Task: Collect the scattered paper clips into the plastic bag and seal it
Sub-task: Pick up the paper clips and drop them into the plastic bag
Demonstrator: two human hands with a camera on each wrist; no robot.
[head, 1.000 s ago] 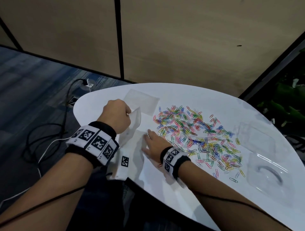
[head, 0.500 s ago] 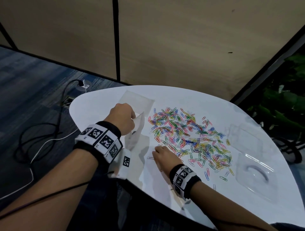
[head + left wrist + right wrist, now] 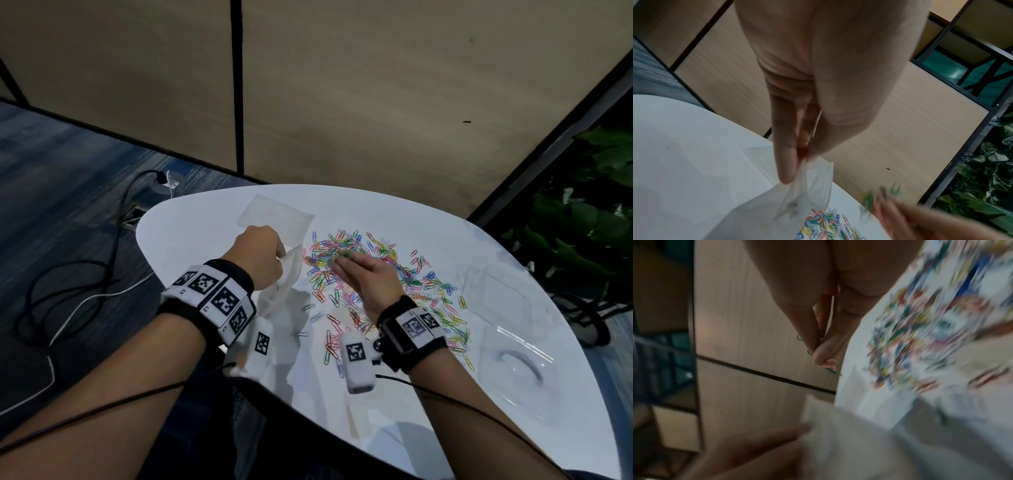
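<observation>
Several coloured paper clips (image 3: 383,284) lie scattered across the middle of the white table (image 3: 212,219). My left hand (image 3: 262,255) pinches the top edge of a clear plastic bag (image 3: 284,284) and holds it upright at the pile's left edge; the pinch on the plastic bag (image 3: 807,186) shows in the left wrist view. My right hand (image 3: 342,263) hovers over the pile beside the bag, fingers pinching a few green paper clips (image 3: 830,370). The right wrist view is blurred.
A second flat clear bag (image 3: 274,214) lies behind my left hand. A clear plastic box (image 3: 513,356) and its lid (image 3: 493,291) sit on the table's right side. Cables (image 3: 85,274) run over the floor at left; plants (image 3: 582,212) stand at right.
My right hand lifted from the table's near part, where it rested, and moved up and left over the pile toward the bag, now pinching clips. The left hand kept holding the bag.
</observation>
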